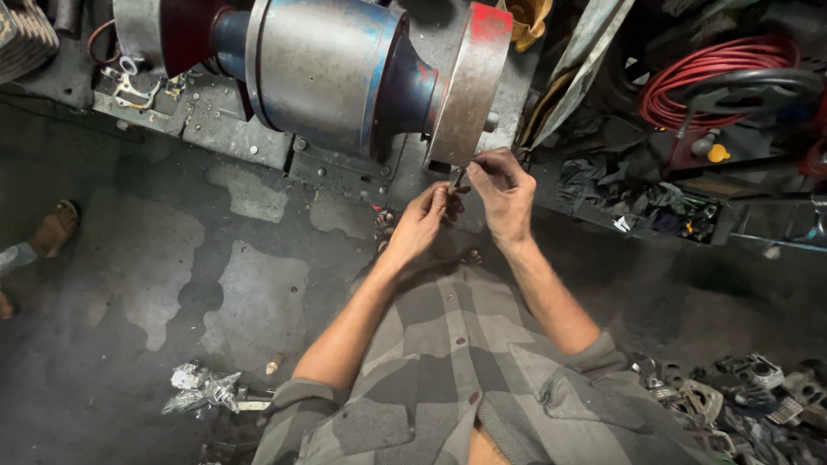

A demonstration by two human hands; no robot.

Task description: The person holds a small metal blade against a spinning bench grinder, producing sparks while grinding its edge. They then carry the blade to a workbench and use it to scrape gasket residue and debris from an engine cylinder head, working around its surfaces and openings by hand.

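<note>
a large grinding machine (pixel 336 69) fills the upper middle of the frame, its grey-blue motor drum lying on its side and bolted to a grimy metal surface (pixel 215 129). at the drum's right end sits the grinding wheel (pixel 469 82), a broad disc with a red-painted patch near its top edge. below all this the dark, stained concrete floor (pixel 172 284) spreads over the lower left.

in the upper right a coil of red hose (pixel 706 73) lies among dark clutter, and a heap of grey metal castings (pixel 749 387) sits at lower right. a crumpled bit of shiny scrap (pixel 202 387) lies on the floor at lower left, and another person's sandalled foot (pixel 53 228) shows at the left edge.

the person's own arms reach up from a grey checked shirt (pixel 457 370). the right hand (pixel 504 194) has its grip closed around a small dark metal piece (pixel 457 179), held just at the lower rim of the wheel, near or touching it; i cannot tell which. the left hand (pixel 419 226) comes in from below, fingertips pinched together at the lower end of the same piece.

my judgement of the risk: both sets of bare fingertips are very close to the wheel's edge, with no guard visible there. if the wheel is turning, which cannot be told here, a small piece could snag and be thrown, or a slip could drag a finger onto the abrasive face.
</note>
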